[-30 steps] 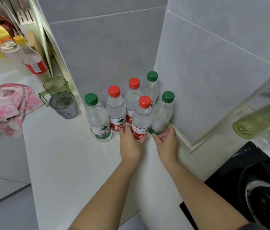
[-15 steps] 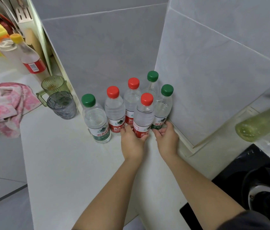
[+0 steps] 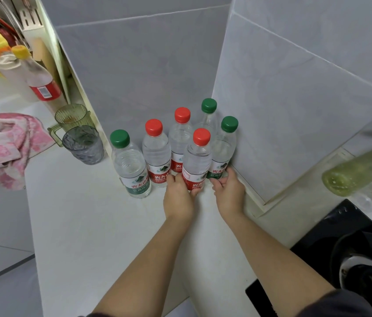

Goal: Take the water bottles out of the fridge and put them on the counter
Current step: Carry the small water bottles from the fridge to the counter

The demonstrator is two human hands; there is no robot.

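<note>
Two bare forearms reach in from 6 o'clock over the white desk [image 3: 84, 225]. The left hand [image 3: 178, 197] has its fingers curled around the base of the front red-capped bottle [image 3: 197, 161], gripping its red label. Just beside it at 3 o'clock, the right hand [image 3: 229, 193] clasps the foot of the front green-capped bottle [image 3: 223, 149], which stands against the grey tiled wall [image 3: 294, 110]. Both bottles stand upright on the desk, touching each other.

Behind them, toward 12 o'clock, four more water bottles stand upright in the corner: a green-capped one at the left end [image 3: 132, 170], a red-capped one next to it [image 3: 156, 156], another red-capped one [image 3: 180, 138] further back, and a green-capped one deepest in the corner [image 3: 209, 115].

At 9 o'clock sit a grey tumbler [image 3: 83, 145] and, behind it, a green handled cup [image 3: 71, 117]. A pink towel [image 3: 9, 145] lies further left. At 4 o'clock is a black stove [image 3: 331, 236]
</note>
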